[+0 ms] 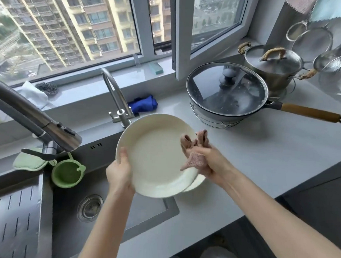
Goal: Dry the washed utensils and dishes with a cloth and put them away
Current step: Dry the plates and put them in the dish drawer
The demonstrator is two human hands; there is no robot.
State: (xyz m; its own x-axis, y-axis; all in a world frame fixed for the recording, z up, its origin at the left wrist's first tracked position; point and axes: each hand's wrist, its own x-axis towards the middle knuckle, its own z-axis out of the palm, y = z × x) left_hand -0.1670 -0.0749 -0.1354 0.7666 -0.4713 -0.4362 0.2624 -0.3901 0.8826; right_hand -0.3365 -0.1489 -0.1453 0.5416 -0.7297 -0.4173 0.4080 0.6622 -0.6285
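A cream plate (154,155) is held tilted above the right edge of the sink, its face turned up toward me. My left hand (121,171) grips its lower left rim, thumb on the face. My right hand (207,163) holds a bunched pinkish-brown cloth (194,152) at the plate's right rim. A second white dish (196,183) shows just under the plate's lower right edge; what it rests on is hidden.
The steel sink (93,206) lies below, with a large faucet (36,118) at left and a slim tap (115,97) behind the plate. A lidded wok (227,92), a steel pot (273,65) and hanging strainers (314,40) stand at right. A green cup (67,172) hangs at the sink's left.
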